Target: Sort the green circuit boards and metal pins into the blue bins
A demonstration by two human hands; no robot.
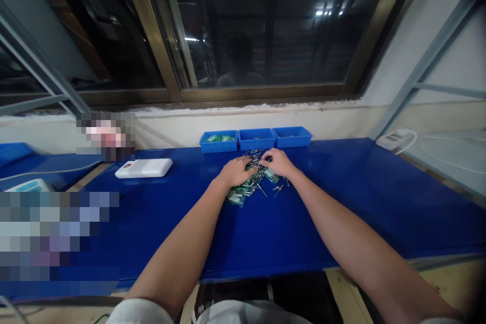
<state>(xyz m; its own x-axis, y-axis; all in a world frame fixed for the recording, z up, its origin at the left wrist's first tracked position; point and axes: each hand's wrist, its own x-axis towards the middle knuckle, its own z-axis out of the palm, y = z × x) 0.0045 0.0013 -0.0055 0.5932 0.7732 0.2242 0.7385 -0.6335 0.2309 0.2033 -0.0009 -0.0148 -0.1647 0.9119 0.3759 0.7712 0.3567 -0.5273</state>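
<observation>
A loose pile of thin metal pins (261, 178), too small to tell whether rivets or screws, lies mixed with small green-and-clear plastic packets (237, 199) on the blue tabletop. My left hand (236, 171) rests on the pile's left side, fingers stretched out and apart. Over its right edge, my right hand (280, 162) is closed in a pinch, thumb against forefinger; whatever is between the fingertips is too small to name. A few pins (278, 190) lie apart, just in front of the right hand. Both palms hide part of the heap.
Behind the pile stand three blue bins in a row: the left bin (219, 148) contains green packets, the middle bin (257, 147) and right bin (293, 141) some small metal pieces. A white box-shaped device (144, 168) lies left. A power strip (395, 139) sits at the far right.
</observation>
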